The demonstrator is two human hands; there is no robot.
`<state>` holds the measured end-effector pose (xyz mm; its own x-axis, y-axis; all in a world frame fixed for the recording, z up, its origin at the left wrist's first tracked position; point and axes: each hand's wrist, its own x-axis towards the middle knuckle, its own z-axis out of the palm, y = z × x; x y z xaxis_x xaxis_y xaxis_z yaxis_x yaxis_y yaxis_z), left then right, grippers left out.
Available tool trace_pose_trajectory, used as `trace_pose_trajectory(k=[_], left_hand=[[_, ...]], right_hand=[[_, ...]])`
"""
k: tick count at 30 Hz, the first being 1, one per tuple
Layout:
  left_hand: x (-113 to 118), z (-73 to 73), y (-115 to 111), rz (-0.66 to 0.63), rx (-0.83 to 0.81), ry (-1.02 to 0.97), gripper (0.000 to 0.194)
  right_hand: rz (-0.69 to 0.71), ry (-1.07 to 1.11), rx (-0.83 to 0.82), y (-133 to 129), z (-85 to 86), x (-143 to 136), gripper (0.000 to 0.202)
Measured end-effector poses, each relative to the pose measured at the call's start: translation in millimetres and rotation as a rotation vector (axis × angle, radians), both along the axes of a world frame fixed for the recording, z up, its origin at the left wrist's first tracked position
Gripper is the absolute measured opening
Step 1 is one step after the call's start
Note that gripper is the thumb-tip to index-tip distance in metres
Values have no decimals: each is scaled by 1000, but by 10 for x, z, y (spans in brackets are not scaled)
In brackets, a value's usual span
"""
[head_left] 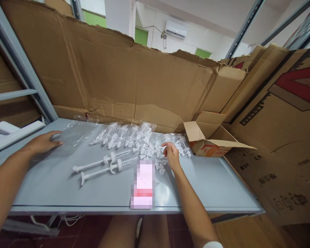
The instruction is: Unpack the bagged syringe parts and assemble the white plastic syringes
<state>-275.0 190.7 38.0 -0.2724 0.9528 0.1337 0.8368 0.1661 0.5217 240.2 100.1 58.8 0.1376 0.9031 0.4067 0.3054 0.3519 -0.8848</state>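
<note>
My left hand (47, 141) rests at the left side of a clear plastic bag (79, 136) lying flat, thumb and forefinger apart. My right hand (172, 155) is over the right side of a pile of small white plastic caps (147, 150), its fingers curled; what they hold, if anything, is hidden. Between my hands, two large plastic syringes (124, 164) with ribbed clear barrels and white plungers lie side by side, plungers pointing left. Behind them is a row of bagged white syringe parts (129, 132). A blurred pink-and-white item (144, 186) lies at the front edge.
An open small cardboard box (212, 146) stands at the back right of the grey tabletop (98, 196). Tall cardboard sheets (134, 79) wall off the back, and a large printed carton (279, 137) borders the right. White equipment (12, 134) stands at the left.
</note>
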Motion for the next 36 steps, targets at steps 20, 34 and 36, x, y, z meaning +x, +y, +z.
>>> trace_pose_trajectory(k=[20,34,36], left_hand=[[2842,407,-48,-482,41,-149,66],[3202,522,-346,-563,303,-1020,45],[3280,529,-442,-597,326,-1087,45]], right_hand=[[-21,244,-71,72,45,105,41],[148,443,-280,138,-15,49,44],[214,498,-333,122,-4,13,47]])
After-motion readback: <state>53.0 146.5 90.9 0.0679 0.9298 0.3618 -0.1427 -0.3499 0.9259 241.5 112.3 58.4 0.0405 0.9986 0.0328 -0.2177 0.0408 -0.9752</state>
